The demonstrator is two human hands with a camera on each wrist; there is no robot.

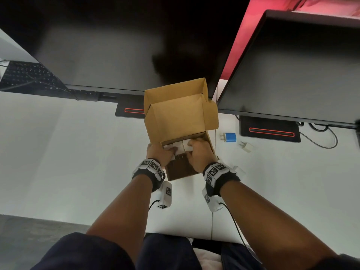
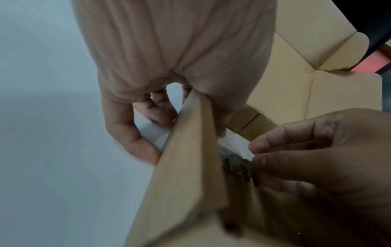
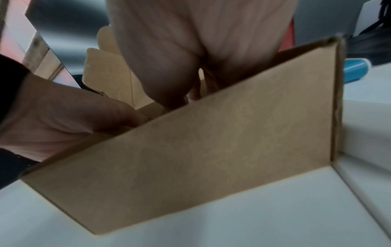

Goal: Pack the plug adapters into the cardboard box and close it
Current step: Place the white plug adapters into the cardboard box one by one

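With both my left hand (image 1: pixel 158 152) and right hand (image 1: pixel 197 154) pinching white adapters (image 1: pixel 178 148) against the cardboard box (image 1: pixel 181 121) far wall, I'd guess prongs could snag.

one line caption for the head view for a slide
Both hands arrange white plug adapters inside the open cardboard box; two more adapters wait on the table.

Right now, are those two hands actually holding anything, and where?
Right hand pinches a white adapter inside the cardboard box, near its prong end. Left hand grips the box's left wall.
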